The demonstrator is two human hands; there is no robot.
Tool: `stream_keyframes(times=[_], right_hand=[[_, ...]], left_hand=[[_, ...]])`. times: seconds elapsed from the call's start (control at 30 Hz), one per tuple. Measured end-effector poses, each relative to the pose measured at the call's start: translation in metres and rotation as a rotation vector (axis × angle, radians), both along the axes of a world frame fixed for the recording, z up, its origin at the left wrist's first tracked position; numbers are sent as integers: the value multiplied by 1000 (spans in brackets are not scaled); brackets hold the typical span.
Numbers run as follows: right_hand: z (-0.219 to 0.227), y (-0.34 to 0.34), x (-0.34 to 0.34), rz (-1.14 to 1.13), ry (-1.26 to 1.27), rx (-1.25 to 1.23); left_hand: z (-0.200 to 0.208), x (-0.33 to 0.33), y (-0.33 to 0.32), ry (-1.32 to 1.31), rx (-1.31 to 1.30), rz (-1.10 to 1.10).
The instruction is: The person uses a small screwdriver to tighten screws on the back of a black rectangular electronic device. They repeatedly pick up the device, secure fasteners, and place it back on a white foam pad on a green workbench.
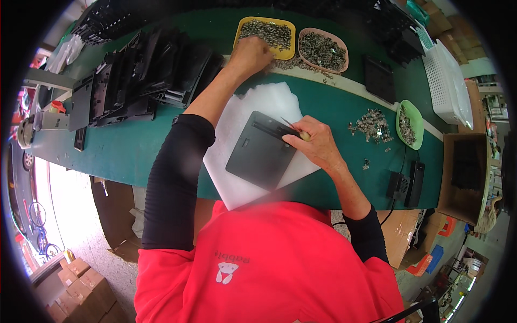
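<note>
1. Clearly, the black panel [258, 153] is the piece in hand; it lies flat and slanted at the centre of the frame, with a long slot along its upper edge.
2. Under it is a white foam sheet [229, 184] with a ragged top edge, spread on the green table [331, 99].
3. The right hand [320, 142], right of centre, is closed around a slim tool [305, 136] (pale yellowish handle, thin shaft pointing to the upper left); its thumb is at the panel's right-hand edge.
4. The left hand [251, 56], at upper centre, reaches to the yellow tray [284, 54] of small metal parts, fingers bent downward. Its fingertips are not clear, so whether they pinch a part cannot be told.
5. Just right of that tray stands a pink tray [338, 40] of similar parts, with more scattered below both.
6. Right of centre, a loose heap of metal parts [372, 125] lies near a green tray [411, 111], which also contains parts.
7. Upper left of the frame: a leaning stack of black panels [177, 67].
8. Upper right: a separate dark plate [379, 79] and a white perforated basket [444, 81].
</note>
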State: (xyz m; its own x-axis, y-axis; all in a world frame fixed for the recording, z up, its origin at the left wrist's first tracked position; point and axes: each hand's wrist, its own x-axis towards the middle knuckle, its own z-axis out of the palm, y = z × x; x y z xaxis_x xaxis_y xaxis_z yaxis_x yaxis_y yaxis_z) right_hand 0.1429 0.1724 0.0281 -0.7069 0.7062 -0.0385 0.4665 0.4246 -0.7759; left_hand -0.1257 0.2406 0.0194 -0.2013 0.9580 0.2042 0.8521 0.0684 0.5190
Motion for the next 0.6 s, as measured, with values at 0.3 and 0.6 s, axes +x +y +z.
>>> stream_keyframes(times=[0.3,0.6], right_hand=[[6,0,11,0,5,-84],[15,-2,-5,-235,287,-220]], left_hand=[[-9,1,-21,-377,368,230],[31,70,-151,-1230,-143,63]])
